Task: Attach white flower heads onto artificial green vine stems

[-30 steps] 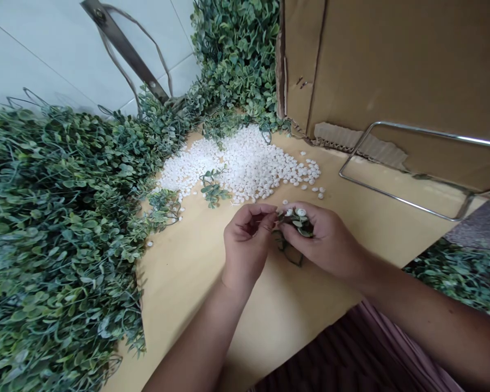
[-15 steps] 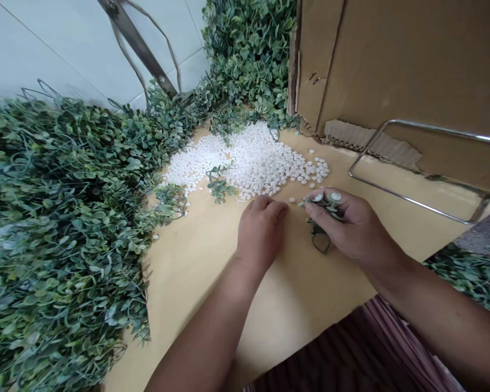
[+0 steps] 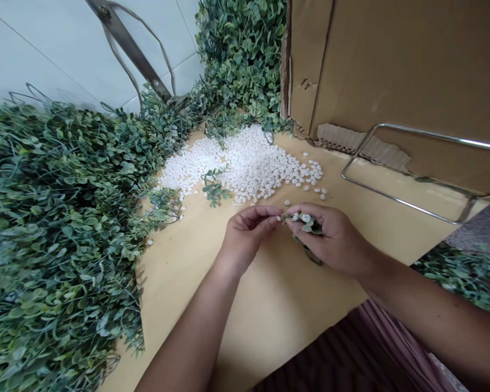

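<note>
Left hand and right hand, apart half a second ago, have now met over the flat tan bench. Thumb and forefinger of the left close on a small white bead-like piece, probably for fine control. Right fingers wrap a green-leaved artificial sprig dotted with white buds, its tip pointing left; that grip likely steadies the stem while leaving its end exposed. Just beyond lies a loose heap of white plastic pieces, seemingly kept within easy reach, while bushy green artificial foliage is massed along the left side, leaving working room.
</note>
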{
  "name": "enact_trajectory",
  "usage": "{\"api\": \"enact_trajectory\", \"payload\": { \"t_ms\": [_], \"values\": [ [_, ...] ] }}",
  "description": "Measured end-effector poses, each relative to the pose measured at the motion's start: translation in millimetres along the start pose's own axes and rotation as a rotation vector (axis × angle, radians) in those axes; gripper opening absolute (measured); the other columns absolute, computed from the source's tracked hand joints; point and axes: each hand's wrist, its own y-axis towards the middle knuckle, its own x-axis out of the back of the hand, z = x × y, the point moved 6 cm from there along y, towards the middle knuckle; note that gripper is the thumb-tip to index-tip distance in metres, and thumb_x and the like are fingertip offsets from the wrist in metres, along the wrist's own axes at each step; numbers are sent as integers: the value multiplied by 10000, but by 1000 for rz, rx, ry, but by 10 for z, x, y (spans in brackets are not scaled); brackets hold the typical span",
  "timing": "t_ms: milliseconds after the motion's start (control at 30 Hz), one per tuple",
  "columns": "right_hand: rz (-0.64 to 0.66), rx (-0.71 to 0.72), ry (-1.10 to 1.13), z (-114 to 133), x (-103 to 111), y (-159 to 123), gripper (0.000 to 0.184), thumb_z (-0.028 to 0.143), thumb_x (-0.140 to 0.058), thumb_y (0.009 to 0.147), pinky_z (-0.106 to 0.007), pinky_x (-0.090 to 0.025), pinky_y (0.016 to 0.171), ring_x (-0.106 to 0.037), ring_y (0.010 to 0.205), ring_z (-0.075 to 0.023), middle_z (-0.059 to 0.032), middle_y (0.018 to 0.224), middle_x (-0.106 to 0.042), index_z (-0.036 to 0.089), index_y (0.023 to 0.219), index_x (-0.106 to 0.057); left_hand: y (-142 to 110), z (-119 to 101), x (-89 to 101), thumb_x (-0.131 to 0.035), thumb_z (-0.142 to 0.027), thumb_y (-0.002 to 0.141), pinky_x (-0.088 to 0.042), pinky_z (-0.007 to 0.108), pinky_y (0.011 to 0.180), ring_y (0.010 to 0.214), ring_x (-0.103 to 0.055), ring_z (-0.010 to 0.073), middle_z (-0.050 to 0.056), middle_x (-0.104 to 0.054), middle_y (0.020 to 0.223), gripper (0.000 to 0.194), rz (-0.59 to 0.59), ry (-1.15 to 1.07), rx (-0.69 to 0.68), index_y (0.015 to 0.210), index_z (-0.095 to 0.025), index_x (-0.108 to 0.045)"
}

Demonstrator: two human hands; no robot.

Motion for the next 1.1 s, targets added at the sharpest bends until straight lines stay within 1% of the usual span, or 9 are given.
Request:
{"api": "enact_trajectory", "payload": {
  "t_ms": [100,200,333,433,567,767,933,1033,1100],
  "values": [
    [3,13,7,13,-8,14,131,165,-495,797,-199,-385,518,-505,550,-103,11,601,-547,163,682,-558,5,16,-34,-797,-211,535,-464,190,628,580,-559,63,-10,-659,619,167,22,-35,32,663,-153,-707],
    [-11,16,10,12,-7,16,112,162,-504,789,-206,-400,540,-533,577,-114,0,633,-581,163,700,-571,9,29,-34,-792,-204,539,-465,181,597,560,-556,60,-8,-659,606,160,-33,-21,29,665,-147,-711],
    [-19,-7,6,-8,5,4,118,178,-502,791,-218,-417,572,-556,612,-129,-17,660,-607,161,700,-575,-15,49,-56,-757,-186,584,-461,170,555,527,-552,58,-18,-653,568,106,-93,27,18,675,-153,-713],
    [-14,-41,22,-27,13,-1,142,201,-500,802,-212,-410,555,-538,590,-122,-13,636,-587,161,681,-562,-49,38,-89,-739,-213,614,-497,208,604,572,-596,88,-8,-684,617,108,-91,64,-18,711,-167,-722],
    [-20,-41,52,-12,20,7,130,200,-502,795,-209,-401,547,-520,581,-115,-6,631,-572,157,685,-556,-66,10,-128,-748,-253,610,-522,267,702,695,-647,144,21,-723,719,161,-24,120,-67,751,-175,-732],
    [-3,-76,22,-25,26,-1,151,225,-494,803,-219,-362,497,-445,516,-107,17,562,-483,161,674,-541,-22,47,-55,-774,-225,571,-489,200,577,526,-568,72,-7,-670,575,136,-45,81,19,675,-154,-722],
    [20,-63,9,-15,14,-4,139,210,-479,801,-216,-351,505,-428,526,-102,23,562,-461,160,684,-534,-6,25,-50,-798,-250,540,-462,191,539,523,-557,72,-4,-646,562,184,2,54,31,649,-138,-700],
    [12,-56,-13,-6,12,-5,119,200,-484,785,-215,-335,494,-404,512,-97,34,548,-432,163,678,-523,-3,-19,-16,-810,-233,518,-446,172,530,510,-520,49,-20,-632,575,192,-12,46,2,640,-143,-693],
    [3,-59,-33,0,15,-6,109,195,-486,774,-218,-328,487,-396,506,-97,34,545,-425,165,674,-518,-1,-32,7,-809,-227,520,-447,171,532,512,-513,47,-24,-627,578,186,-17,43,10,643,-148,-694]
  ]
}}
